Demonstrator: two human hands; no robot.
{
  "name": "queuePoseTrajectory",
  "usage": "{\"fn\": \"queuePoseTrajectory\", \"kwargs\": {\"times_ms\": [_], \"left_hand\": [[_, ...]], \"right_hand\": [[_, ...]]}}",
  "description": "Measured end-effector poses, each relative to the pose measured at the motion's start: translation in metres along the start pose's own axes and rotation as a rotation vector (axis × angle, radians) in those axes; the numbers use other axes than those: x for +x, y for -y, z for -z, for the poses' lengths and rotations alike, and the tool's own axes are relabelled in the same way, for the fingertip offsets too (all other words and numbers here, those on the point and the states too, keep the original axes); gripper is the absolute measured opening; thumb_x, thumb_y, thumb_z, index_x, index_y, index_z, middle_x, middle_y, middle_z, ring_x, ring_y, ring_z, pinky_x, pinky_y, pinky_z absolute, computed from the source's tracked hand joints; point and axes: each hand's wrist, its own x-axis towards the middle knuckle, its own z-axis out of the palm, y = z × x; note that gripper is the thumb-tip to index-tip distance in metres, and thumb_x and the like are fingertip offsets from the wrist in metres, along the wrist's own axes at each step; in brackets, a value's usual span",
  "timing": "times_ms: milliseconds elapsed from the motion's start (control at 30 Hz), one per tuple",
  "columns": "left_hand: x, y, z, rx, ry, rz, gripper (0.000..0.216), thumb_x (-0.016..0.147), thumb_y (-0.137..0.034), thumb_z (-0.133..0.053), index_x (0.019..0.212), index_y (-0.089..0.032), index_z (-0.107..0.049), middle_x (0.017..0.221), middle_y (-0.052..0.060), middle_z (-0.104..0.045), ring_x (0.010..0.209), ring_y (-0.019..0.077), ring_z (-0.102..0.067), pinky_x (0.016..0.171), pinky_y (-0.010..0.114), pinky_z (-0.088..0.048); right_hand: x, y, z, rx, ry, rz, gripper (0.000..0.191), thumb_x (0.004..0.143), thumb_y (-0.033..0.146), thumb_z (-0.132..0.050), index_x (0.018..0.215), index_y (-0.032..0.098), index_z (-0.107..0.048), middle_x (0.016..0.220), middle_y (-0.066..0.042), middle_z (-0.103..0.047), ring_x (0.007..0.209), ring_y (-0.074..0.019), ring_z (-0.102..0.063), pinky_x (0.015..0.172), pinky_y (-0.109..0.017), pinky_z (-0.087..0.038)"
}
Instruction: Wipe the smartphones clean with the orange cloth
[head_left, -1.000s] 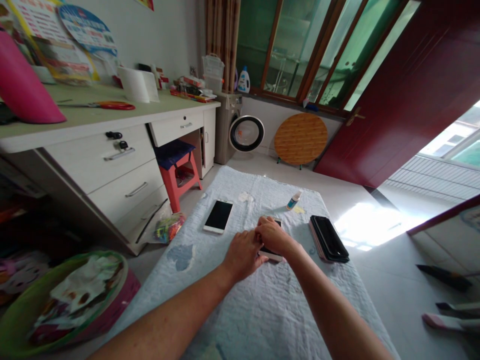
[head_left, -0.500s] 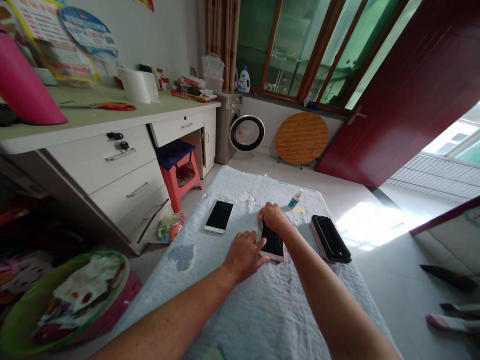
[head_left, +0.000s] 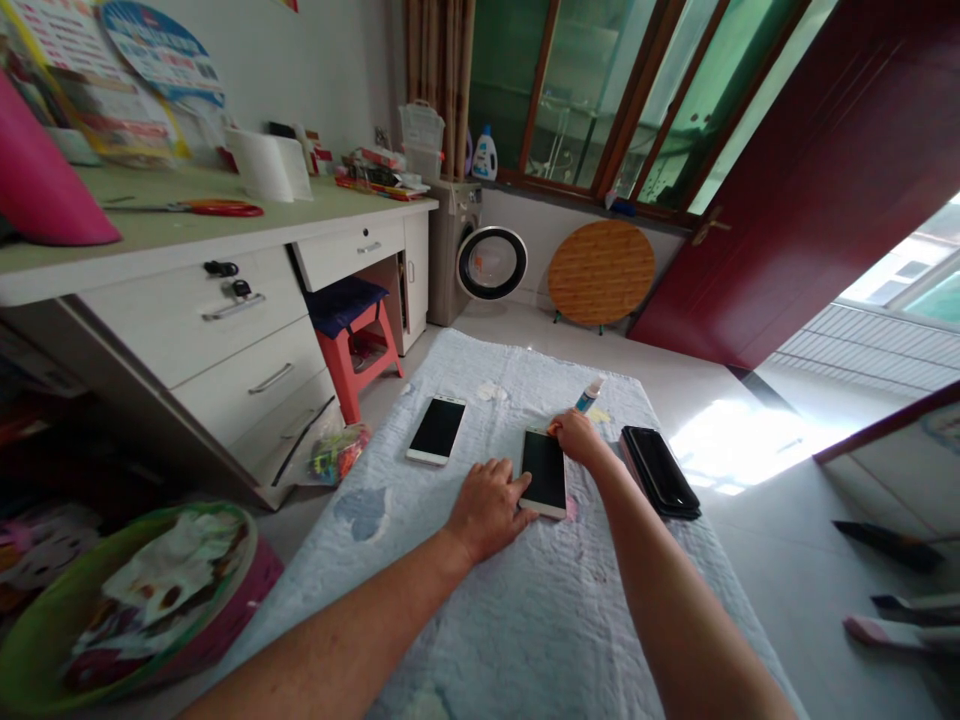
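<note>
White-framed black smartphone [head_left: 544, 472] lay on pale blue quilted cloth [head_left: 525, 620], long axis twelve-to-six. Our left hand [head_left: 487, 508] pressed its seven-o'clock edge, fingers flat and apart; our right hand [head_left: 576, 438] touched its one-o'clock corner, grip unclear.

Bare forearms, bare left hand [head_left: 487, 505], bare right hand [head_left: 577, 437]

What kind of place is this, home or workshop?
Most likely a room in a home, not a workshop: a desk with drawers, a small washing machine under the window, and a red stool. The phones lie on a quilted cloth.
</note>
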Motion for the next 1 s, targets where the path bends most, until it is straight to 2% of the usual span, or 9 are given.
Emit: {"fn": "queuePoseTrajectory", "kwargs": {"times_ms": [167,300,367,700,833,1000], "left_hand": [[-0.001,0.002,-0.001,-0.027,-0.016,-0.020,0.051,0.084,-0.060,-0.056,0.118,-0.023,-0.063,0.102,0.009,-0.057,0.095,0.0275,-0.055,0.080,0.040,-0.045],[0.000,0.006,-0.005,-0.063,-0.036,-0.050,0.050,0.083,-0.056,-0.060,0.119,-0.022,-0.062,0.127,0.012,-0.053,0.112,0.0305,-0.051,0.091,0.044,-0.043],[0.001,0.008,-0.007,-0.082,-0.030,-0.068,0.050,0.083,-0.055,-0.061,0.120,-0.021,-0.061,0.134,0.012,-0.052,0.117,0.0308,-0.049,0.095,0.045,-0.042],[0.001,0.008,-0.010,-0.089,-0.027,-0.080,0.046,0.082,-0.047,-0.066,0.118,-0.020,-0.061,0.133,0.012,-0.056,0.118,0.0291,-0.051,0.097,0.044,-0.041],[0.001,0.007,-0.008,-0.095,-0.038,-0.081,0.044,0.081,-0.045,-0.067,0.118,-0.021,-0.061,0.132,0.011,-0.057,0.117,0.0282,-0.052,0.097,0.043,-0.042],[0.000,0.006,-0.007,-0.094,-0.048,-0.082,0.045,0.080,-0.044,-0.069,0.117,-0.019,-0.061,0.131,0.012,-0.058,0.117,0.0287,-0.053,0.097,0.044,-0.042]], "right_hand": [[-0.017,-0.004,-0.006,0.028,-0.082,-0.108,0.029,0.084,0.010,-0.044,0.081,0.010,-0.072,0.083,-0.013,-0.070,0.083,-0.0181,-0.061,0.074,-0.023,-0.038],[-0.033,0.001,-0.010,0.063,-0.130,-0.166,0.029,0.084,0.014,-0.044,0.080,0.010,-0.072,0.082,-0.013,-0.070,0.081,-0.0190,-0.061,0.071,-0.025,-0.038],[-0.044,0.004,-0.010,0.089,-0.133,-0.174,0.028,0.084,0.016,-0.044,0.079,0.012,-0.072,0.080,-0.011,-0.070,0.079,-0.0183,-0.060,0.069,-0.024,-0.038],[-0.112,0.024,-0.005,0.290,-0.116,-0.181,0.025,0.085,0.021,-0.048,0.074,0.014,-0.070,0.077,-0.007,-0.067,0.073,-0.0155,-0.059,0.068,-0.022,-0.038],[-0.131,0.030,-0.007,0.338,-0.113,-0.204,0.020,0.083,0.019,-0.051,0.081,0.014,-0.071,0.081,-0.007,-0.066,0.077,-0.0162,-0.060,0.070,-0.022,-0.038],[-0.149,0.034,-0.007,0.373,-0.109,-0.190,0.018,0.084,0.019,-0.052,0.078,0.017,-0.070,0.078,-0.006,-0.063,0.074,-0.0165,-0.059,0.068,-0.023,-0.039]]}}
